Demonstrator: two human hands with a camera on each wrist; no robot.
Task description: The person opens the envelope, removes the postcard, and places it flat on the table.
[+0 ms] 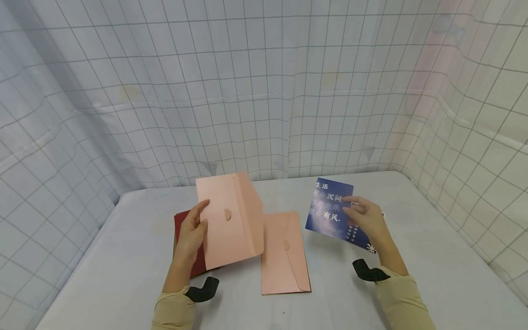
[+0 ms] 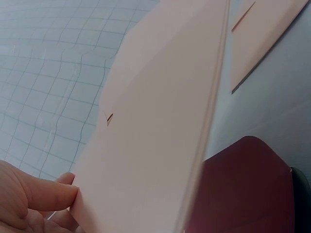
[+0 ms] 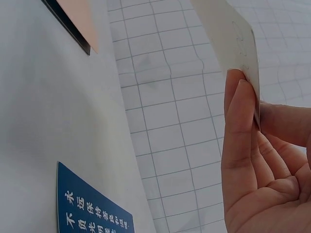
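My left hand (image 1: 191,236) pinches a pink envelope (image 1: 220,229) by its left edge, thumb in front. The envelope is raised and tilted, its flap swung out to the right. In the left wrist view, thumb and fingers grip the corner of that pink envelope (image 2: 150,121). On the right, my right hand (image 1: 367,217) holds a blue card (image 1: 326,215) with white writing by its right edge. The right wrist view shows the card's pale back (image 3: 233,39) between thumb and fingertips. Another blue card (image 1: 360,236) lies on the table below it, partly hidden by the hand.
Pink envelopes (image 1: 284,261) lie stacked at the table's middle, flap side up. Dark red envelopes (image 1: 200,259) lie at left, partly covered by the raised one. A white table (image 1: 123,275) spreads below, with a white grid-patterned curtain (image 1: 264,91) behind and at both sides.
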